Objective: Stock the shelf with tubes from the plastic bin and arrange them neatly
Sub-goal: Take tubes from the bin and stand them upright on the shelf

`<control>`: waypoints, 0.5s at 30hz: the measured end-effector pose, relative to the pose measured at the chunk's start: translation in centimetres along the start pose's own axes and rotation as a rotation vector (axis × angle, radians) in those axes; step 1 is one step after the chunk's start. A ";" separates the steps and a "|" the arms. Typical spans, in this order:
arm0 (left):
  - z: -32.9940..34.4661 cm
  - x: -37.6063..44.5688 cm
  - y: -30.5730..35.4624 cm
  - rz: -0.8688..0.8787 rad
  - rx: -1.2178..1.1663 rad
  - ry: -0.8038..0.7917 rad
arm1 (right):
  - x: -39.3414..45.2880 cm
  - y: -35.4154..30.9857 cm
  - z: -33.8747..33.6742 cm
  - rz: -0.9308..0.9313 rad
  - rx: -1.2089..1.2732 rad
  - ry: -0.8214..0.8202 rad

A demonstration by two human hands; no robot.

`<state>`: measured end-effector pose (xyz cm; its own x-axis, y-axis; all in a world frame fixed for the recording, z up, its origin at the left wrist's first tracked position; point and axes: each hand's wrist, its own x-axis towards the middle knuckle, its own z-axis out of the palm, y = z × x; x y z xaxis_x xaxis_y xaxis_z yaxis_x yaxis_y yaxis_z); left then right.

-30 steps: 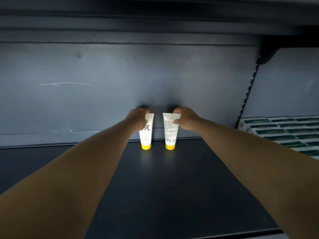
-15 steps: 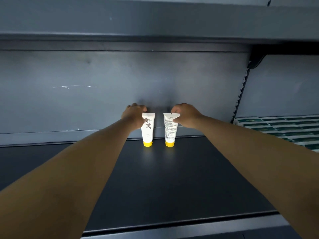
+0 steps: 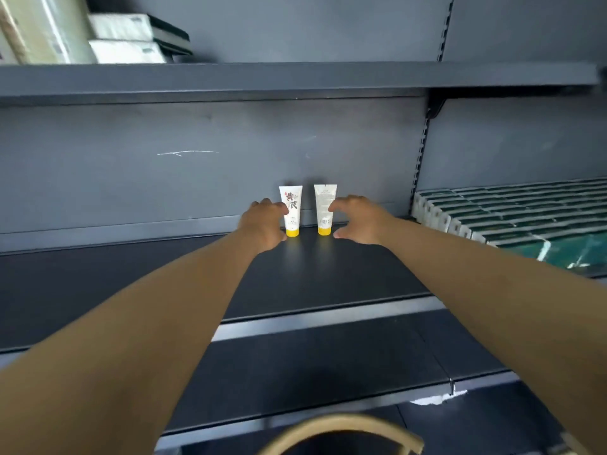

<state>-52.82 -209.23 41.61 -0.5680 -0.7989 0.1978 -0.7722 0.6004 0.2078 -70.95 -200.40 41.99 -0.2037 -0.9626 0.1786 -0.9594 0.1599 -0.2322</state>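
The fingers of the left hand are lying loosely spread and holding nothing, their tips just beside the left tube; whether they are touching it cannot be told; the fingers of the right hand are fanning wide, also holding nothing, just beside the right tube. Both white tubes are standing upright on their yellow caps, apart from each other, at the back edge of the dark shelf, against the rear panel. The placing step appears to be finishing; the release is judged complete. The next move is calling for a return to the bin for more tubes; a curved tan rim is showing at the bottom edge, possibly that bin. Green-and-white boxes are filling the adjoining shelf bay on the right.
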 end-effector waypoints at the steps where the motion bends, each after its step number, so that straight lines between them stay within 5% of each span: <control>1: 0.3 -1.8 0.0 0.012 -0.002 -0.014 | -1.8 -0.5 0.3 -0.004 0.003 -0.006; 15: 17.9 -22.9 -2.7 -0.055 -0.137 -0.355 | -21.1 -0.1 15.1 0.110 0.058 -0.335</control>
<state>-42.82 -193.21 19.33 -0.6085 -0.7780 -0.1560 -0.7727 0.5362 0.3398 -63.64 -183.46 23.77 -0.2203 -0.9602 -0.1715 -0.9209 0.2627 -0.2880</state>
